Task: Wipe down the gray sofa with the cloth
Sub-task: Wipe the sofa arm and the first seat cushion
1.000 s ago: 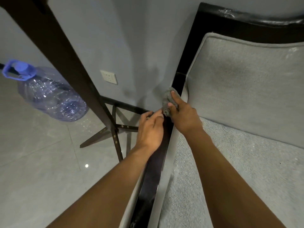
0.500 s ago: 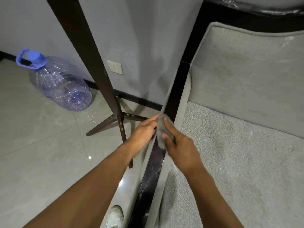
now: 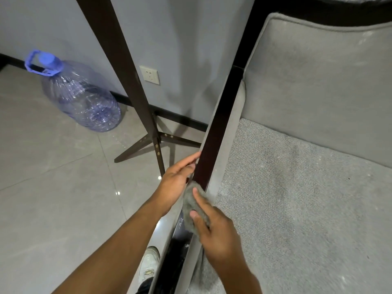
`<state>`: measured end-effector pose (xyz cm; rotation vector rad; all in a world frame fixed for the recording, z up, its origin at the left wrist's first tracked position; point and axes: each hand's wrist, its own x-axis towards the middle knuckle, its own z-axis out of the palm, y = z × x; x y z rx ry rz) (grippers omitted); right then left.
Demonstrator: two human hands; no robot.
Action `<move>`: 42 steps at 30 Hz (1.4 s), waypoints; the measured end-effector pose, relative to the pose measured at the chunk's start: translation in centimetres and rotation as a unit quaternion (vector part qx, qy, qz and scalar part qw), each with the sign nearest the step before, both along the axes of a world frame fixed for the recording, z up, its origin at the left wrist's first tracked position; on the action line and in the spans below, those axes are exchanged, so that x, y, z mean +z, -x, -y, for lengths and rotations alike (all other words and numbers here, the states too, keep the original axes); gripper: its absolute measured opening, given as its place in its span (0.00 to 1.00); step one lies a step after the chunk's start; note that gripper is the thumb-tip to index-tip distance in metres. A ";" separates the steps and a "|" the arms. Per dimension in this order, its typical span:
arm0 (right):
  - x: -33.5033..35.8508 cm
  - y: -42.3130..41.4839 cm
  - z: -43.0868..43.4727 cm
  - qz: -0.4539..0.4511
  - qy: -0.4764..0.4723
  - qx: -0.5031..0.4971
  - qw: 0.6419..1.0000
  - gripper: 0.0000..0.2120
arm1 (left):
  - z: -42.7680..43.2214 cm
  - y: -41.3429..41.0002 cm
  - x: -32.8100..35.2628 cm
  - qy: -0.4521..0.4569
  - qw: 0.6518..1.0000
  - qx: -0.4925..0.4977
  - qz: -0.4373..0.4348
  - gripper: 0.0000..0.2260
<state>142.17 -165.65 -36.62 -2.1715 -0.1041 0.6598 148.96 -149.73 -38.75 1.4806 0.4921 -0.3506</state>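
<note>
Since the cloth [image 3: 192, 205] is small, gray and fluffy, it looks very light and floppy, and it should bend any way you push it. It sits low in the head view, near 6 o'clock, on the dark wooden rail [image 3: 214, 145] along the side of the gray sofa [image 3: 297, 198]. One loose end hangs down under the wrist.

The right hand [image 3: 218, 232] holds the cloth bunched up. Its thumb and first finger lie on top and press the cloth onto the rail. I think that is the best place to hold it, right in the middle of the bunch, so it does not slide out. The loose end could flap or catch, so it may help to tuck it in.

The left hand [image 3: 177, 179] is just beside it, toward 11 o'clock from the cloth. Its fingers are straight and touch the outer side of the rail. It holds nothing.

The rail looks hard, smooth and shiny, so the cloth should slide on it easily. The sofa seat at 4 o'clock and the sofa back at 2 o'clock look soft and a bit rough, with pale dusty marks. The cloth may drag more there.

The floor [image 3: 53, 198] at 8 o'clock is shiny gray tile. A big see-through water bottle [image 3: 84, 98] with a blue handle lies at 10 o'clock. A dark wooden stand [image 3: 135, 81] is at 11 o'clock, with a wall socket [image 3: 149, 74] behind it. A white shoe [image 3: 149, 264] shows at 7 o'clock.
</note>
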 end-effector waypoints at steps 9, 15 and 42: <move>-1.7 -3.5 -1.1 0.072 0.047 -0.037 0.996 0.22 | -0.1 3.9 0.7 0.010 0.999 0.008 -0.029 0.16; -0.8 0.3 -0.1 0.043 0.048 0.016 0.998 0.22 | -1.5 8.0 0.6 0.013 0.999 -0.005 -0.040 0.18; 0.0 14.9 -0.2 0.016 0.045 0.131 0.990 0.23 | -0.6 24.1 1.7 0.040 0.991 0.078 -0.099 0.16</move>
